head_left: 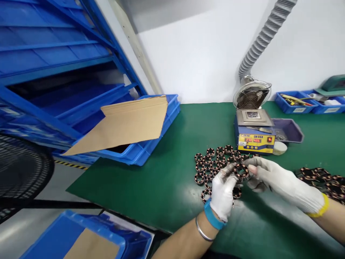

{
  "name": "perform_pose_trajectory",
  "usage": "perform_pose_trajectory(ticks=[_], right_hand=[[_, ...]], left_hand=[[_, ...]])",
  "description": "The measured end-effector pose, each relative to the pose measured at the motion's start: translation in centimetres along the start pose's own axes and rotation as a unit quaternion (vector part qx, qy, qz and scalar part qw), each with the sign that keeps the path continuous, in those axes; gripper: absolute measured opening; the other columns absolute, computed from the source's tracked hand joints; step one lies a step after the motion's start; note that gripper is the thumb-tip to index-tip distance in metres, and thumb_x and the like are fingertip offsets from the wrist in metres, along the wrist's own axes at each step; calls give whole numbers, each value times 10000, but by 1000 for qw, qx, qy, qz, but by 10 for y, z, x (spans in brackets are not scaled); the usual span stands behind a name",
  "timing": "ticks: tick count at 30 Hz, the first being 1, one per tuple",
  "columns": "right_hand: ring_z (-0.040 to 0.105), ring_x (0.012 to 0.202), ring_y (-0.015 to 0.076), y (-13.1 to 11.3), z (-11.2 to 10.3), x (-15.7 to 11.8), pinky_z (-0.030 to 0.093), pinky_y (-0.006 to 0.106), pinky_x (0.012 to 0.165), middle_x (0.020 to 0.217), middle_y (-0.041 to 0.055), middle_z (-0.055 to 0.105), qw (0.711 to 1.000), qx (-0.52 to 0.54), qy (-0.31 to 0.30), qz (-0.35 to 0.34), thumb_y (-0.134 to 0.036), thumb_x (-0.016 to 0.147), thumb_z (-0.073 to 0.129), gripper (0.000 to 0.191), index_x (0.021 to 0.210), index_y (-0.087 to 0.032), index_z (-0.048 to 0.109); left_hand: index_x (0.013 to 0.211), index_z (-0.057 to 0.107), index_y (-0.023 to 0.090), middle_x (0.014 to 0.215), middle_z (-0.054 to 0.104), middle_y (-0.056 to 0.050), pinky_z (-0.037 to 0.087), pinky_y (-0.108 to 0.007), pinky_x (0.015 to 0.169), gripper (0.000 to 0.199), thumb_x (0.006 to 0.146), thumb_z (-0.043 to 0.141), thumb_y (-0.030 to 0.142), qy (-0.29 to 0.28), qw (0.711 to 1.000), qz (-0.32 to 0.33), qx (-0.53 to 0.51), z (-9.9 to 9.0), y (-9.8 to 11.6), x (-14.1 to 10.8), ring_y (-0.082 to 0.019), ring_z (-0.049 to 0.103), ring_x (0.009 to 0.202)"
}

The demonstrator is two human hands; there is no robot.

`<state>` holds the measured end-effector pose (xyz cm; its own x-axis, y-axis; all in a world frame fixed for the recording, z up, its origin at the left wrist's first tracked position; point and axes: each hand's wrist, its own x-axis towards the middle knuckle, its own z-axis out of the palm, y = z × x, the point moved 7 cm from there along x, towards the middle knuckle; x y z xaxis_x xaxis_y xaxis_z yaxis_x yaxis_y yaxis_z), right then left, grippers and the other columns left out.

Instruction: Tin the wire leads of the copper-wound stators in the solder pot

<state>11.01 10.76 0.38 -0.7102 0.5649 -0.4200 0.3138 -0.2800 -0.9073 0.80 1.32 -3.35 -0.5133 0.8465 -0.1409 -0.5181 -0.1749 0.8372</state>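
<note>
Between my two gloved hands is a ring-shaped motor stator with copper windings, raised over the green bench. My left hand, in a white glove with a blue band at the wrist, pinches its left side. The fingertips of my right hand, in a white glove with a yellow cuff, close on its right side. Several similar stators lie in rows on the bench, partly hidden behind my left hand. Beyond my right wrist, a second group of stators sits at the right edge.
Behind the stators stands a solder pot under a fume extraction hose. A grey-purple tray and blue tool bins are to its right. Cardboard covers a blue crate on the left, near a black fan.
</note>
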Motion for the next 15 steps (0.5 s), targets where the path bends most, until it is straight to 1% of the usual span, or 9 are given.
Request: perform_pose_trajectory(ticks=[2,5,8,10,12,13,15], right_hand=[[559,489,104,5,-3,2,452,212,473,589,-20,591,999,-3,25,46,-637,589,872,675,945,-193,509],[580,462,119,8,-6,5,461,210,449,566,-15,614,996,-26,38,78,-555,548,910,674,907,-206,459],[626,482,144,4,-9,8,481,209,444,582,10,652,994,-57,41,82,-462,590,903,598,896,-205,458],[636,490,146,-6,-15,13,512,222,455,599,7,660,995,-60,52,63,-406,649,876,514,930,-199,498],[647,511,149,-21,-27,22,547,244,481,641,13,678,996,-53,71,32,-349,733,825,419,1016,-202,553],[659,531,152,-32,-35,28,567,257,505,674,25,694,994,-64,90,13,-322,780,785,376,1069,-202,575],[697,603,164,-57,-58,39,608,280,584,770,66,735,982,-124,141,-27,-279,848,709,320,1136,-185,606]], left_hand=[[1142,730,153,1153,756,-105,543,-385,970,362,798,750,265,14,1000,3,22,-1,0,-2,-268,695,1073],[1071,743,153,1144,756,-103,510,-367,1022,335,752,785,248,21,999,13,35,1,3,-4,-267,676,1123],[1111,718,142,1116,747,-107,535,-353,942,392,751,791,276,30,999,-21,32,2,0,-5,-250,688,1043],[1175,684,134,1033,741,-95,543,-334,854,427,791,766,301,31,998,-37,37,2,-1,-7,-216,685,938],[1198,659,128,959,720,-78,530,-310,792,412,840,729,318,21,998,-37,46,4,0,-9,-184,659,865],[1193,654,124,946,709,-76,521,-302,777,398,854,720,322,12,998,-38,49,5,0,-11,-174,646,851],[1173,654,120,975,694,-86,508,-294,768,388,861,724,340,-7,997,-52,51,8,-1,-14,-168,630,857]])
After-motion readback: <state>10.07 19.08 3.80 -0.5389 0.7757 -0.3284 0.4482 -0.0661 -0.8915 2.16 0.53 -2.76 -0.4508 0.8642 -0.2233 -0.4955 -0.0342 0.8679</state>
